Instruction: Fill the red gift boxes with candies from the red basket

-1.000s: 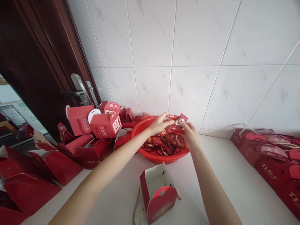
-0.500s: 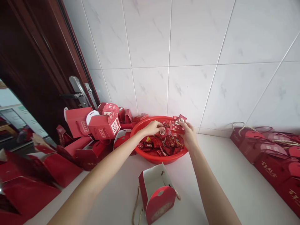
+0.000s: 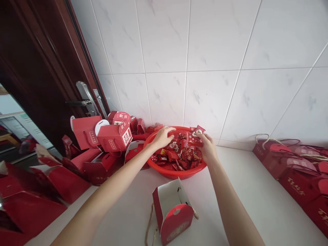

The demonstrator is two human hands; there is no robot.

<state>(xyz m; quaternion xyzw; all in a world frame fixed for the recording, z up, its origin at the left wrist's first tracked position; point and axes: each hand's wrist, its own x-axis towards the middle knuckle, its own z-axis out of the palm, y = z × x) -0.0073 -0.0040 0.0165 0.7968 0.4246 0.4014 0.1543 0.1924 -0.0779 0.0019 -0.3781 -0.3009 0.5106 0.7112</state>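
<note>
The left hand (image 3: 162, 137) is hovering over the 10 o'clock side of the basket (image 3: 179, 174), its grip slightly spread, with nothing showing between the fingertips. The right hand (image 3: 208, 148) is keeping its grip pressed together at 2 o'clock, pinching a red packet (image 3: 198, 131); whether it is holding others beneath, one cannot tell. Many more packets (image 3: 188, 153) are lying in the basket.

At 6 o'clock from the basket, an open box (image 3: 178, 223) is standing on the counter (image 3: 256, 191), its flaps unjoined, its pale inside showing and its cord (image 3: 148, 222) trailing loose. No packet is showing in the visible part of it, so its filling seems not yet begun. At 9 o'clock, small boxes (image 3: 110, 137) are leaning in a pile; at 8, larger ones are gaping. At 3 o'clock, corded boxes (image 3: 294, 184) are sitting together, apparently closed.
</note>
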